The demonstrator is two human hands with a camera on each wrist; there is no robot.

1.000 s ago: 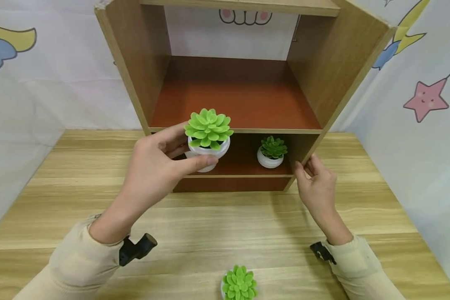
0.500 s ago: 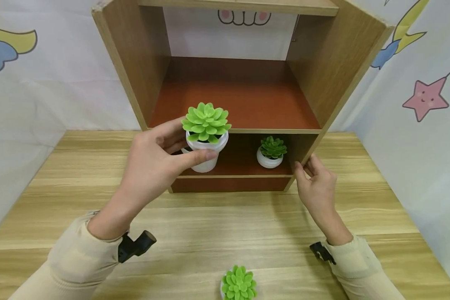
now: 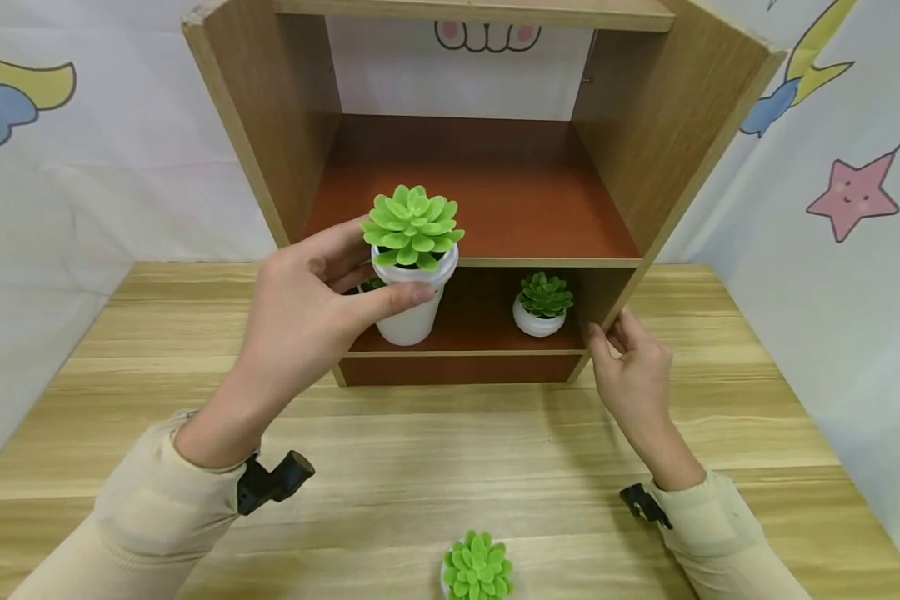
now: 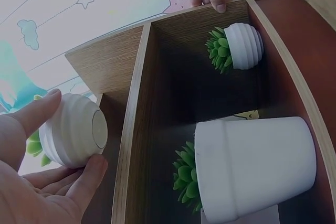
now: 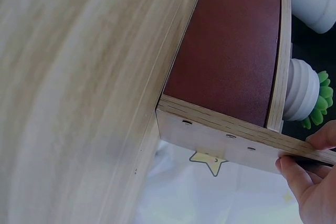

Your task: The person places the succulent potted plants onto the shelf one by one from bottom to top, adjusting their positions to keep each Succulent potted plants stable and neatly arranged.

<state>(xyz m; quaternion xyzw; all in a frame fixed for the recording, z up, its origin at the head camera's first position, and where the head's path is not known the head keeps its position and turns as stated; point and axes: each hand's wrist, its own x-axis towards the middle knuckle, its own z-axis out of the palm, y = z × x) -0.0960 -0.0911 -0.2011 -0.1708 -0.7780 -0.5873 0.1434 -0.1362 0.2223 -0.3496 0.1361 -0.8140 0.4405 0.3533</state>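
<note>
My left hand [image 3: 300, 312] holds a potted succulent [image 3: 412, 229], thumb in front and fingers behind its white pot. In the left wrist view this pot [image 4: 73, 129] is round and ribbed, level with the upper compartment of the wooden shelf unit [image 3: 465, 200]. Behind and below it, a tall white pot [image 3: 407, 327] stands in the lower compartment; its green plant [image 4: 186, 177] shows in the left wrist view. A smaller potted succulent [image 3: 543, 307] sits at that compartment's right end. My right hand [image 3: 633, 362] grips the front edge of the unit's right side panel [image 5: 231, 129].
Another bright green succulent [image 3: 478, 568] stands on the wood-grain table [image 3: 390, 467] near the bottom of the head view, partly cut off. A white cloth [image 3: 817, 275] printed with stars and moons hangs around the sides and back.
My left hand has risen slightly with the succulent, and more of the tall white pot below shows. The right hand stays on the side panel.
</note>
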